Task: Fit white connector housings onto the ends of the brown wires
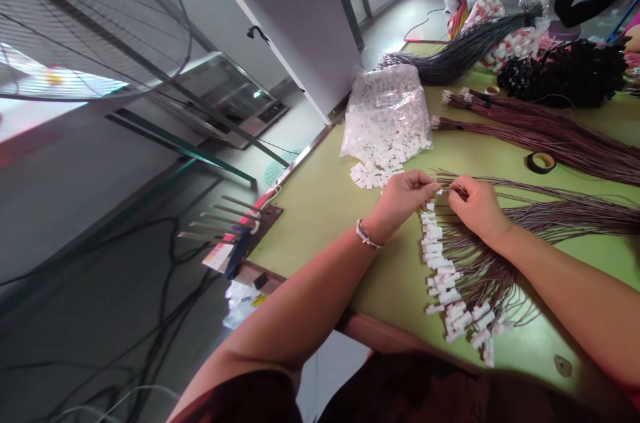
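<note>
My left hand [411, 195] pinches a small white connector [439, 192] between thumb and fingers. Close on its right, my right hand [475, 204] is closed on the end of a thin brown wire [447, 190], which meets the connector. Below both hands, a row of white connectors [433, 246] with brown wires [480, 263] attached runs down the green table [320, 223] toward its front edge. Loose brown wires [560, 210] stretch off to the right under my right forearm. Past my left hand lie loose white connectors [373, 173], spilling from a clear plastic bag [387, 103].
A roll of black tape [541, 162] lies right of my hands. Bundles of brown wire [540, 133], black wires [465, 46] and a heap of black parts [565, 73] cover the far side. A metal pronged rack [250, 226] sits at the left edge; a fan [95, 16] stands upper left.
</note>
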Available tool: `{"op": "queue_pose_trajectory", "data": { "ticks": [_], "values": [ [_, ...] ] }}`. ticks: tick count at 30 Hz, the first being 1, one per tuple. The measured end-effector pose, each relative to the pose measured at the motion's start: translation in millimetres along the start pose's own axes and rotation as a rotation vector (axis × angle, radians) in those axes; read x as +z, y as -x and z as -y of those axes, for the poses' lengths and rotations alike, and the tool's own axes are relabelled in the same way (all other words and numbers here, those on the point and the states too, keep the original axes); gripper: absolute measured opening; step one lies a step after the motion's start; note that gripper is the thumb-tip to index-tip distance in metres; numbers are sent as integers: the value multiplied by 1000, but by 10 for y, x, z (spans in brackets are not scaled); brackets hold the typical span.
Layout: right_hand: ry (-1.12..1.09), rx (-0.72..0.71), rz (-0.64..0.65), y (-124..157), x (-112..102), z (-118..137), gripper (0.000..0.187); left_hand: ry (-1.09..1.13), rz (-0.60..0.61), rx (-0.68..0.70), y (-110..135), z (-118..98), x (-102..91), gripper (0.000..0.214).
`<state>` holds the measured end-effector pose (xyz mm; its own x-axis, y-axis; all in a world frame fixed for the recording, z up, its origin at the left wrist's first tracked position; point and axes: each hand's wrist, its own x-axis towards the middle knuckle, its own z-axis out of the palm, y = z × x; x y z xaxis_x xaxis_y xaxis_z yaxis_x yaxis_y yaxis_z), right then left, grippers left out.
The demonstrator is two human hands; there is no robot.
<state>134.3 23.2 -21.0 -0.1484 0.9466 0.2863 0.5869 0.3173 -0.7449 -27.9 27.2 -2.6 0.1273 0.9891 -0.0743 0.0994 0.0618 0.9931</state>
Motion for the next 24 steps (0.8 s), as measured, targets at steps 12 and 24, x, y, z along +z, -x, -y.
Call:
{"op": "queue_pose_trajectory", "data": {
  "ticks": [12, 24],
  "values": [
    [-125, 11, 16, -18, -22, -32, 10, 246, 78, -128, -73, 68, 11, 25],
    [-116, -29, 56, 30, -69, 33, 13, 376, 135, -165, -36, 60, 13, 25]
  ]
}}
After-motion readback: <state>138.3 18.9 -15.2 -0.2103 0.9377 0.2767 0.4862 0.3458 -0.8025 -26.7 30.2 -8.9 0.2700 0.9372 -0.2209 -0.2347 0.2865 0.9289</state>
